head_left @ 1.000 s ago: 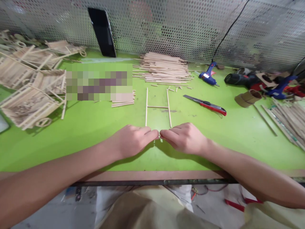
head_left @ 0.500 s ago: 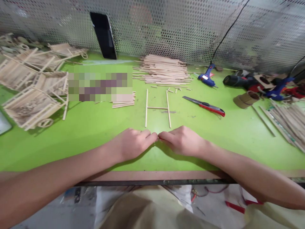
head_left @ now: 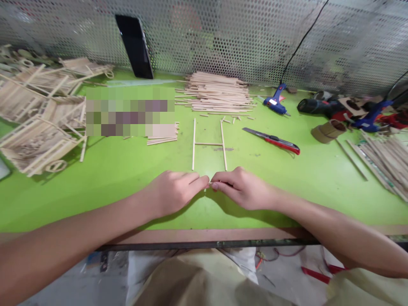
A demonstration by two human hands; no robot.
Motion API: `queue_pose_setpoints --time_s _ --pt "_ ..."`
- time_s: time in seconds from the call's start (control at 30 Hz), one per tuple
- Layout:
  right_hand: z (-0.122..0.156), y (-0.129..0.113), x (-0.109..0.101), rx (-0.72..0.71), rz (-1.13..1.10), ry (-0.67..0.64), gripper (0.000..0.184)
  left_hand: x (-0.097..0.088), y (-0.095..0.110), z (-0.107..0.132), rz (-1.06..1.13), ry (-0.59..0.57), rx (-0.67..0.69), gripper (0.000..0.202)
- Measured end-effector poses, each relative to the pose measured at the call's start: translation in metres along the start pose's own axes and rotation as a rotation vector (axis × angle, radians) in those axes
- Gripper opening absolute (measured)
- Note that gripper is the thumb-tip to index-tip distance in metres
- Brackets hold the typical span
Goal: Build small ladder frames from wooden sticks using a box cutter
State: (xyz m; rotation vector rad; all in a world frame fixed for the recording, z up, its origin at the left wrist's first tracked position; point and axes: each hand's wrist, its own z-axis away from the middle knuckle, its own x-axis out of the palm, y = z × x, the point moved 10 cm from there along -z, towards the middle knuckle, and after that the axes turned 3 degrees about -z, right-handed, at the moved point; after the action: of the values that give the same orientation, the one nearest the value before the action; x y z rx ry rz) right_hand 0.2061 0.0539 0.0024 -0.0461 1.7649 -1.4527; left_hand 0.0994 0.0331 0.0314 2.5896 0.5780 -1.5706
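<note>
My left hand and my right hand meet fingertip to fingertip low over the table near its front edge. Both are closed in a pinch. Between the fingertips shows a tiny end of a thin pale wooden stick; the fingers hide most of it. Just beyond the hands, an H-shaped frame of thin wooden sticks lies flat, two long sides joined by one crosspiece. Farther back rests a large pile of thin sticks, with several short offcuts in front of it.
A red-handled utility knife and a blue glue gun lie right, with a second glue gun, a brown cup and wood strips beyond. Small wooden carts stand left. A phone leans against the perforated metal panel.
The view has shifted slightly. My right hand has turned a little, so its thumb and the stick end at the fingertips now show; the frame lies as before.
</note>
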Motion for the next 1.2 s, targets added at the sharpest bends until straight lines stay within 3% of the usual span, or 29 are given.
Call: queue_pose_setpoints --time_s 0.37,0.5,0.6,0.7,0.83,1.03,1.2 --pt "0.002 0.024 0.015 0.345 -0.497 -0.180 0.044 -0.008 0.006 -0.001 -0.039 0.091 0.020 0.027" --pt "0.009 0.028 0.037 0.482 -0.907 -0.306 0.043 -0.014 0.008 -0.005 -0.061 0.098 0.053 0.024" --pt "0.012 0.020 0.045 0.499 -1.150 -0.384 0.039 -0.023 0.010 -0.005 -0.109 0.157 0.103 0.020" --pt "0.011 0.012 0.045 0.464 -1.234 -0.403 0.035 -0.027 0.009 -0.004 -0.155 0.211 0.134 0.019" --pt "0.004 0.016 0.039 0.428 -1.227 -0.326 0.031 -0.024 -0.004 -0.004 -0.159 0.180 0.085 0.018" --pt "-0.005 0.044 -0.005 0.387 -1.171 0.117 0.033 -0.025 -0.030 -0.008 -0.100 0.100 -0.036 0.040" --pt "-0.003 0.044 -0.017 0.311 -1.080 0.170 0.041 -0.022 -0.035 -0.004 -0.042 0.114 -0.072 0.036"
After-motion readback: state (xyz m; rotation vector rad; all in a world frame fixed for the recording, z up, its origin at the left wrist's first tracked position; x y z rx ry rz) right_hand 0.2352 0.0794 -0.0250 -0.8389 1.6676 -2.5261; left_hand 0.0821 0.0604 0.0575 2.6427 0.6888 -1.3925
